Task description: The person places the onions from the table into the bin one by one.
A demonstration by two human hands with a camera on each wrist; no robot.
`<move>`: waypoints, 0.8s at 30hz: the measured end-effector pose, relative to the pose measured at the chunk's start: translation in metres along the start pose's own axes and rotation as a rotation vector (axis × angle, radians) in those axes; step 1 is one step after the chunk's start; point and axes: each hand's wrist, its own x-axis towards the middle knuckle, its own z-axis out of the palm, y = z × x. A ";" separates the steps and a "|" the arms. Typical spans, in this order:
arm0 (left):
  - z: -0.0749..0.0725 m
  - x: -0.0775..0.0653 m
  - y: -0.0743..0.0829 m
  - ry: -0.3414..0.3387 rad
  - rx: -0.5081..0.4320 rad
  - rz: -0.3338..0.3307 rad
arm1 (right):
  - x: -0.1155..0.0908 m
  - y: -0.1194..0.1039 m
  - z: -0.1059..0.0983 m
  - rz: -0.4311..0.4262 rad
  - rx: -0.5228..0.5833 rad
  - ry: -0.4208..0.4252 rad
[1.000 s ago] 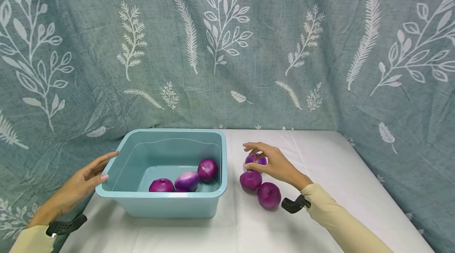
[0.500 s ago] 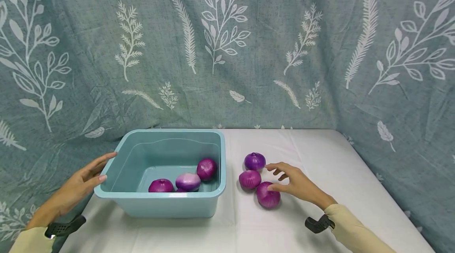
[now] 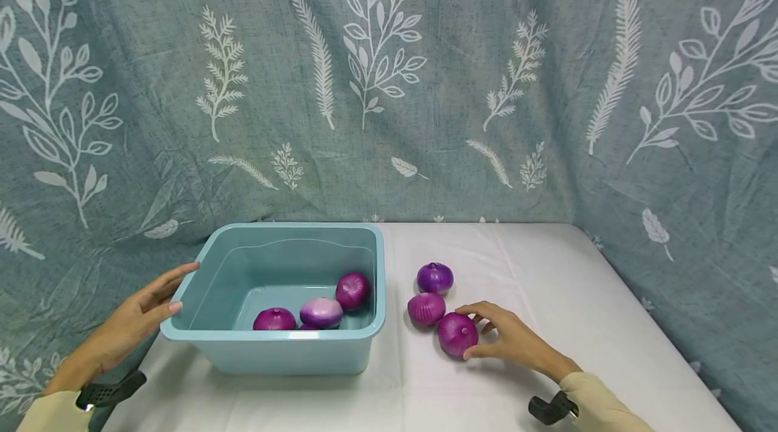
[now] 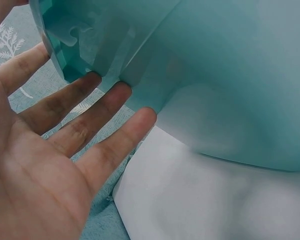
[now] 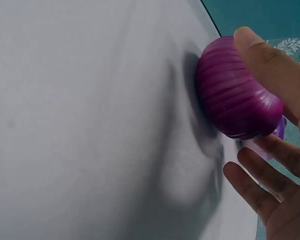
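– Where is the near onion (image 3: 457, 335)?
– On the white surface (image 3: 516, 256), right of the tub (image 3: 292, 353); the right hand (image 3: 516, 341) has its grip part-open, thumb and forefinger curled around it.
– The left hand (image 3: 136, 310)?
– Fingers spread, touching the tub's left rim.
– Printed matter?
– White leaves (image 3: 404, 166) across the far cloth (image 3: 340, 172).

In the head view, the tub (image 3: 286, 354) at eight o'clock was light teal. At five o'clock, the nearest onion (image 3: 456, 335) was magenta with fine stripes, and the farthest onion (image 3: 435, 278) deep violet. The curtain (image 3: 389, 155) at twelve o'clock was grey-teal with white leaves.
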 end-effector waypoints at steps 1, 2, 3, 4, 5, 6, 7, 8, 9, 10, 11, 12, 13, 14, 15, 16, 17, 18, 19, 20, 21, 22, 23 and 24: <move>0.000 0.000 0.000 -0.001 0.001 0.003 | 0.000 0.001 0.002 -0.005 -0.003 0.003; 0.000 0.000 0.000 -0.001 0.002 0.005 | -0.001 0.001 0.003 -0.011 -0.004 0.007; 0.000 0.000 0.000 -0.003 0.002 0.007 | -0.001 0.002 0.005 -0.018 -0.003 0.012; 0.000 0.000 0.000 -0.005 0.001 0.009 | -0.001 0.003 0.006 -0.024 -0.002 0.018; 0.000 0.000 0.000 -0.007 0.003 0.010 | -0.001 0.003 0.008 -0.031 -0.001 0.024; 0.000 0.000 0.000 -0.008 0.005 0.011 | -0.002 0.003 0.009 -0.035 0.001 0.028; 0.000 0.000 0.000 -0.008 0.010 0.012 | -0.002 0.004 0.011 -0.039 0.006 0.030; 0.000 -0.001 0.000 -0.008 0.015 0.011 | -0.002 0.004 0.012 -0.042 0.010 0.034; 0.000 -0.001 0.000 -0.009 0.019 0.010 | -0.002 0.004 0.013 -0.045 0.012 0.036; 0.000 -0.001 0.000 -0.009 0.024 0.009 | -0.002 0.004 0.014 -0.046 0.010 0.038; 0.000 -0.001 0.000 -0.008 0.028 0.008 | -0.003 0.004 0.015 -0.048 0.008 0.041; 0.000 -0.001 0.000 -0.008 0.030 0.007 | -0.003 0.004 0.016 -0.050 0.006 0.045; 0.000 -0.001 0.000 -0.008 0.030 0.007 | -0.003 0.004 0.016 -0.054 0.003 0.050; 0.000 -0.001 0.000 -0.007 0.030 0.006 | -0.003 0.003 0.016 -0.055 -0.002 0.055; 0.000 -0.001 0.001 -0.008 0.027 0.007 | -0.003 0.003 0.017 -0.056 -0.007 0.060; 0.000 -0.001 0.001 -0.008 0.023 0.008 | -0.003 0.003 0.017 -0.057 -0.011 0.064; 0.000 -0.002 0.001 -0.010 0.021 0.010 | -0.003 0.003 0.017 -0.058 -0.015 0.067; 0.000 -0.002 0.001 -0.010 0.020 0.013 | -0.004 0.004 0.017 -0.058 -0.019 0.068; 0.001 -0.002 0.001 -0.010 0.020 0.014 | -0.004 0.004 0.017 -0.058 -0.021 0.068; 0.000 -0.002 0.001 -0.009 0.022 0.016 | -0.004 0.004 0.017 -0.058 -0.022 0.068; 0.001 -0.002 0.001 -0.007 0.024 0.016 | -0.005 0.004 0.016 -0.057 -0.024 0.069; 0.001 -0.002 0.001 -0.005 0.028 0.014 | -0.005 0.004 0.016 -0.057 -0.023 0.069; 0.001 -0.002 0.001 -0.002 0.032 0.012 | -0.005 0.005 0.016 -0.055 -0.023 0.068; 0.001 -0.002 0.001 0.002 0.035 0.009 | -0.006 0.005 0.015 -0.053 -0.021 0.068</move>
